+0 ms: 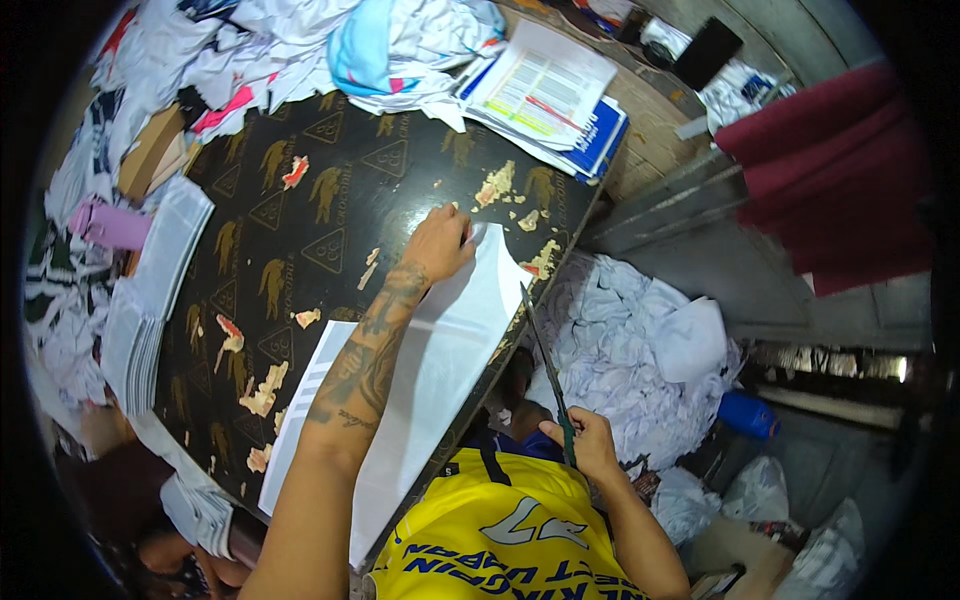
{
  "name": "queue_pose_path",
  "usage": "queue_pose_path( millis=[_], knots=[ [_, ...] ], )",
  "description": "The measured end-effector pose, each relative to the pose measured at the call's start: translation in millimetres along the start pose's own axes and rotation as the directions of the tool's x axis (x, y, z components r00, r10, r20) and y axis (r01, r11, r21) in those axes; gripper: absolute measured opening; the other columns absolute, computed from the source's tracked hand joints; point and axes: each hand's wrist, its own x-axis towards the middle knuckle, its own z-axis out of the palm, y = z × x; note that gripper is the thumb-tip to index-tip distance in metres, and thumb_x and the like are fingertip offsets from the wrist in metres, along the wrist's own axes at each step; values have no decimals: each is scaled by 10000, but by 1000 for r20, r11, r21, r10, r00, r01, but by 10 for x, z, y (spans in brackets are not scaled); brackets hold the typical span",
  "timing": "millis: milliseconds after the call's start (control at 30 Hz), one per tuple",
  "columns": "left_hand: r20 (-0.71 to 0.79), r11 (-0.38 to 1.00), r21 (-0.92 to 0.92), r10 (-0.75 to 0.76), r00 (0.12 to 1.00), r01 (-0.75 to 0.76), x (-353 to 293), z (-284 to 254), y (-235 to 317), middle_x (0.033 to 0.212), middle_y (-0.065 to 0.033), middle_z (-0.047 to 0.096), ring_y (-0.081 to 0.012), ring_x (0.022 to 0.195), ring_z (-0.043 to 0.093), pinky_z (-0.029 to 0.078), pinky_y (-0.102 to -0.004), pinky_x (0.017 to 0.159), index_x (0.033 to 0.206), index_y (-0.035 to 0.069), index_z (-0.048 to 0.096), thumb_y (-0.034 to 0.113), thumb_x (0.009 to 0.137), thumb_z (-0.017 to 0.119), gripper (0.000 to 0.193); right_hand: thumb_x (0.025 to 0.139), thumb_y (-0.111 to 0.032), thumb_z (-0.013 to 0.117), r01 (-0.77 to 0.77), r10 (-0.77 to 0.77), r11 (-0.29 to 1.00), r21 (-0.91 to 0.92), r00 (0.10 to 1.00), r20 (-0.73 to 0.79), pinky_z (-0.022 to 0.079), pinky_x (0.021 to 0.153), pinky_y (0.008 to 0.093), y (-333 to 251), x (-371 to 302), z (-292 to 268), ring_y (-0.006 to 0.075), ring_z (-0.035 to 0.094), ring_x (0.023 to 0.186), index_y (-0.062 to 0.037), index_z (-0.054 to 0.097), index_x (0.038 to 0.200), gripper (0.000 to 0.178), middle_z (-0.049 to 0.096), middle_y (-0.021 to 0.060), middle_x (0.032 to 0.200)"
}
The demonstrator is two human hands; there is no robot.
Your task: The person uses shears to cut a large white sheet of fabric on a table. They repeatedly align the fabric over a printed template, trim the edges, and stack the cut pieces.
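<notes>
A white cut piece of fabric lies lengthwise along the right edge of the dark table, its far end curved like a garment panel. My left hand is closed at that far end, its fingers curled over the fabric's edge, with fingertips partly hidden. Off the table's right edge, my right hand grips a pair of long dark scissors by the handle. The blades look closed together and point away from me, their tip close to the fabric's far right corner. Under my left forearm shows a striped white piece.
White cloth heaps cover the table's far end. Papers lie at its far right corner. Folded white stacks line the left edge. Beyond the right edge are a large white cloth pile, a blue container and a maroon cloth.
</notes>
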Motion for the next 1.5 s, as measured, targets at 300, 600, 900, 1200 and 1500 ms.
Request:
queue_pose_path(
  millis=[300, 600, 900, 1200, 1500],
  knots=[
    [-279, 996, -61, -75, 957, 61, -665, -122, 547, 1089, -145, 644, -368, 1046, 608, 475, -496, 924, 1099, 62, 684, 138, 932, 770, 202, 980, -333, 830, 19, -37, 984, 177, 995, 97, 461, 657, 356, 100, -396, 140, 137, 564, 723, -23, 612, 937, 381, 646, 31, 776],
    [-172, 935, -313, -226, 959, 164, -1638, 410, 973, 1077, -90, 657, -320, 1117, 566, 427, -459, 968, 937, 54, 756, 149, 869, 852, 151, 981, -415, 820, -190, 132, 971, 144, 931, 340, 515, 926, 356, 226, -537, 304, 183, 613, 1030, 9, 656, 1310, 561, 716, 110, 1127],
    [-149, 993, -59, -110, 983, 102, -1683, 83, 715, 1173, -81, 653, -307, 1183, 554, 336, -486, 1046, 1104, 90, 730, 267, 925, 793, 260, 913, -553, 844, -14, -18, 983, 184, 985, 170, 506, 877, 391, 106, 97, 819, 253, 589, 864, -25, 615, 1089, 602, 595, 82, 865],
    [-187, 998, 62, -4, 982, 16, -1840, 234, 322, 1303, -116, 586, -327, 1315, 469, 281, -531, 1101, 1230, 82, 666, 430, 914, 726, 474, 857, -624, 869, -131, 88, 963, 237, 979, 183, 507, 789, 393, -45, 63, 784, 229, 616, 814, -2, 686, 1089, 689, 662, 103, 862],
    [-174, 997, 78, 7, 985, 7, -1827, 220, 325, 1302, -116, 589, -321, 1315, 478, 273, -519, 1103, 1240, 74, 673, 443, 908, 719, 499, 852, -590, 895, -214, 158, 952, 218, 956, 247, 540, 738, 363, -336, 136, 732, 181, 675, 769, -4, 776, 1000, 616, 716, 82, 785]
  ],
)
